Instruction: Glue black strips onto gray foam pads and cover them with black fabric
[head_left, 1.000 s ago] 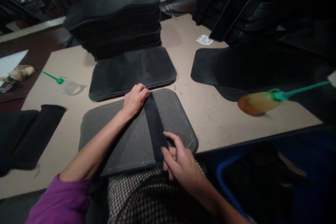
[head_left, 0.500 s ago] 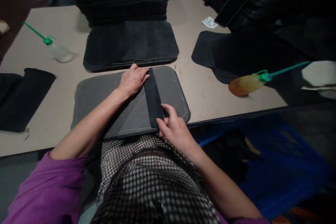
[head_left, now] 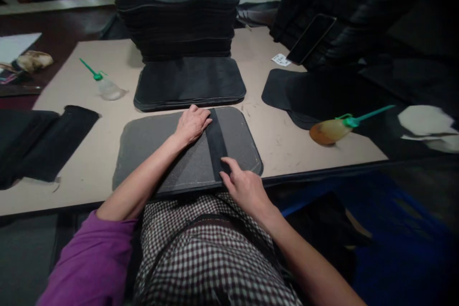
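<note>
A grey panel with rounded corners and a dark edge [head_left: 150,148] lies flat on the table in front of me. Across it, right of its middle, runs a narrow black fabric strip [head_left: 216,146]. My left hand [head_left: 192,124] rests on the panel, its fingers laid over the strip's far end. At the near end, my right hand [head_left: 245,189] touches the strip's right edge with forefinger and thumb, which are spread apart; its other fingers are curled under and partly hidden.
Behind the panel are a low pile of black panels [head_left: 190,81] and a tall stack [head_left: 182,24]. A clear squeeze bottle [head_left: 109,90] and black fabric [head_left: 53,143] lie left. Rightward are an amber bottle [head_left: 328,133], black pieces [head_left: 281,88], a phone [head_left: 311,38] and a blue crate [head_left: 387,229].
The view has tilted up and shifted left, showing more of the background. My right finger and thumb have come off the strip's raised edge, which now lies flatter. My left hand stays at the far end.
</note>
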The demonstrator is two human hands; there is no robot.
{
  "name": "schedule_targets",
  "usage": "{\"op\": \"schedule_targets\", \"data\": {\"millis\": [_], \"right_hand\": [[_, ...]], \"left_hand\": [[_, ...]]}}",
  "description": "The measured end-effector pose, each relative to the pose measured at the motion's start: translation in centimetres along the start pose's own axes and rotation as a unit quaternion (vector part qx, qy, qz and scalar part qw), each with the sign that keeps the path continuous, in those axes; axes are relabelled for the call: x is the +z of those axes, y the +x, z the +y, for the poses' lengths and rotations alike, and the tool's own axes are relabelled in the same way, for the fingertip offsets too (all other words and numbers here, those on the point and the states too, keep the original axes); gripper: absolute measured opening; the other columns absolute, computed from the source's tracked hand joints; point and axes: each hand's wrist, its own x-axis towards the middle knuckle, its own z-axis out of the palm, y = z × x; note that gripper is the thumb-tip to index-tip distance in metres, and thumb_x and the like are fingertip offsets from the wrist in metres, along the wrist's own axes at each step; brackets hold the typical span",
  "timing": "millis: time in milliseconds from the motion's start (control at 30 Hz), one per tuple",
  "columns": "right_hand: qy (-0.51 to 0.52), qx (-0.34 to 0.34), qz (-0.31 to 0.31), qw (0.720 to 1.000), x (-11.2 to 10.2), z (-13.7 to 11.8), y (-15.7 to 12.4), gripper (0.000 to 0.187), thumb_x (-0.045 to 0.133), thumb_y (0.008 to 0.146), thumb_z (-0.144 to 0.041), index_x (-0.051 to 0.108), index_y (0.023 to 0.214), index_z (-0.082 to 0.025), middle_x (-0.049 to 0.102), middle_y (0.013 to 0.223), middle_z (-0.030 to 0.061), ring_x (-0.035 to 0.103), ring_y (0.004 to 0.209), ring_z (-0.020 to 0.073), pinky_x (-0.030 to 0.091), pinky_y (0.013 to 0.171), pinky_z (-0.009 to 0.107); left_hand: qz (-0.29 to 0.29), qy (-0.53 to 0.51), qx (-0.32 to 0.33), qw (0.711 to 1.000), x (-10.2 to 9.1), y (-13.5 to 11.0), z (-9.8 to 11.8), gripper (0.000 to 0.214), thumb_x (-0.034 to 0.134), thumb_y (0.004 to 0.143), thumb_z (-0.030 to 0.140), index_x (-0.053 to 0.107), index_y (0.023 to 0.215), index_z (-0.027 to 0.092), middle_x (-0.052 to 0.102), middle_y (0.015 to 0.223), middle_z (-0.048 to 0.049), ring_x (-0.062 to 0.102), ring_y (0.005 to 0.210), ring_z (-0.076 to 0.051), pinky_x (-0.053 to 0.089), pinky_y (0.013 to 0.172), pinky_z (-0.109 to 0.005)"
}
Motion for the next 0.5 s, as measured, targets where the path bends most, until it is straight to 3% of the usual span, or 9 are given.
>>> {"op": "schedule_targets", "data": {"millis": [67, 167, 267, 367, 500], "right_hand": [[-0.072, -0.050, 0.055, 0.995, 0.3, -0.2, -0.8, 0.027, 0.045, 0.104, -0.029, 0.066, 0.121, -0.025, 0.070, 0.075, 0.0023, 0.065, 0.064, 0.0181, 0.033, 0.056, 0.029], [-0.153, -0.127, 0.168, 0.966, 1.0, 0.6, -1.6, 0.022, 0.050, 0.100, -0.022, 0.072, 0.097, -0.023, 0.067, 0.081, 0.0061, 0.061, 0.075, 0.0185, 0.038, 0.062, 0.029], [-0.164, -0.228, 0.234, 0.931, 2.1, 2.4, -1.3, 0.027, 0.052, 0.091, -0.013, 0.072, 0.106, -0.020, 0.069, 0.108, 0.0131, 0.061, 0.099, 0.0275, 0.046, 0.079, 0.037], [-0.154, -0.279, 0.247, 0.915, 3.0, 3.8, -0.6, 0.037, 0.051, 0.081, -0.007, 0.072, 0.109, -0.022, 0.064, 0.131, 0.0128, 0.059, 0.115, 0.0348, 0.047, 0.088, 0.048], [-0.113, -0.295, 0.253, 0.914, 2.9, 4.7, -0.7, 0.023, 0.050, 0.083, -0.011, 0.068, 0.090, -0.024, 0.065, 0.133, 0.0096, 0.061, 0.113, 0.0365, 0.046, 0.087, 0.053]], "left_hand": [[0.006, 0.010, -0.021, 1.000, -0.4, -0.3, 0.5, 0.035, 0.044, 0.103, 0.040, 0.064, 0.123, 0.019, 0.070, 0.117, -0.0123, 0.049, 0.113, -0.031, 0.041, 0.095, -0.046], [0.018, 0.010, -0.022, 1.000, -0.5, -0.6, 1.0, 0.033, 0.044, 0.103, 0.040, 0.066, 0.114, 0.019, 0.070, 0.118, -0.0139, 0.048, 0.119, -0.032, 0.037, 0.098, -0.050], [0.044, 0.021, -0.026, 0.998, 0.3, -0.4, 0.7, 0.031, 0.048, 0.102, 0.042, 0.068, 0.113, 0.020, 0.059, 0.141, -0.0143, 0.044, 0.130, -0.032, 0.035, 0.103, -0.052], [0.101, -0.032, -0.048, 0.993, 1.3, 0.3, 0.1, 0.024, 0.056, 0.098, 0.039, 0.071, 0.101, 0.020, 0.048, 0.152, -0.0164, 0.035, 0.141, -0.034, 0.031, 0.107, -0.058], [0.124, -0.088, -0.086, 0.985, 1.3, 1.5, 0.3, 0.014, 0.063, 0.095, 0.033, 0.070, 0.098, 0.022, 0.049, 0.150, -0.0164, 0.037, 0.141, -0.033, 0.035, 0.105, -0.056]]}}
